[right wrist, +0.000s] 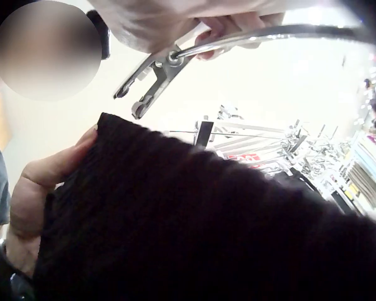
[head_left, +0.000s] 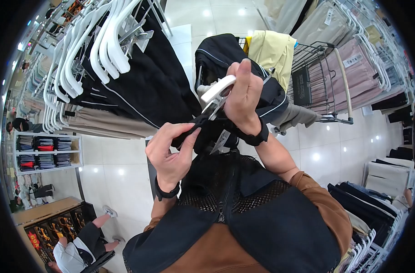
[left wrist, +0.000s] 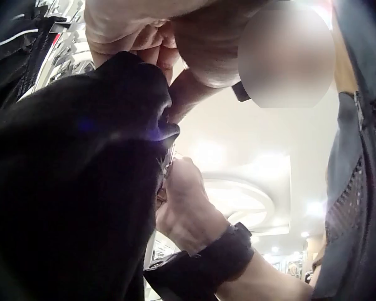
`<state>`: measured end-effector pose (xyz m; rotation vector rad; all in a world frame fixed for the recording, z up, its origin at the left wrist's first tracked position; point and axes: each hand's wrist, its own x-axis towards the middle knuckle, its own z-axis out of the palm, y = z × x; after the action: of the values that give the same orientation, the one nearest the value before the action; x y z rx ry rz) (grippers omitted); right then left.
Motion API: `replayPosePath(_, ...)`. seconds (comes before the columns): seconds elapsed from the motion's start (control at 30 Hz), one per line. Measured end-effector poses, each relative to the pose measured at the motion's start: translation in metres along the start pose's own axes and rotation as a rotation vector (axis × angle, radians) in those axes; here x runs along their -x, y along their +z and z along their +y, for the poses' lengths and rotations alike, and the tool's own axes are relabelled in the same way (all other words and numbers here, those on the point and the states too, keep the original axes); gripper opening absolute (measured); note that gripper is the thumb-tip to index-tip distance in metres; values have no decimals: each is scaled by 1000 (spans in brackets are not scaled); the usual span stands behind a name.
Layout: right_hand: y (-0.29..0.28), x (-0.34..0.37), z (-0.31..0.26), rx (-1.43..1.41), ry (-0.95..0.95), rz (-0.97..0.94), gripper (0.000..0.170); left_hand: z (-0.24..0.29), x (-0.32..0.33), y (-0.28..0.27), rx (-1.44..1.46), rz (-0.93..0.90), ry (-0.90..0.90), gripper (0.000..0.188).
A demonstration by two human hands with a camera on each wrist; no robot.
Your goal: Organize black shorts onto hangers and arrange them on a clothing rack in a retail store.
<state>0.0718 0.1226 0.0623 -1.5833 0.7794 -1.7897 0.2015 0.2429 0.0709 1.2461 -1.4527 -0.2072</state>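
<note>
Garment (right wrist: 175,219), black, edge pinched by left hand (head_left: 170,148); right hand (head_left: 244,98) grips a white hanger (head_left: 218,88) (its metal clip (right wrist: 163,80) gaping near that edge).

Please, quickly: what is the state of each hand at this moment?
Left hand: closed, pinching the edge of a black garment.
Right hand: closed, holding a white hanger with a metal clip.
</note>
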Motion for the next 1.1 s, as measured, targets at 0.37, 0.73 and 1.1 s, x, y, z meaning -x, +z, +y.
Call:
replayPosePath(0.37, 33, 1, 24, 109, -109, 1, 54, -36, -20, -16, 14, -18, 53, 19)
replayPosePath(0.73, 63, 3, 29, 43, -73, -125, 50, -55, -30, -30, 83, -3, 13, 19)
replayPosePath(1.1, 62, 7, 30, 96, -69, -203, 43, -60, -35, -26, 115, 1, -49, 21)
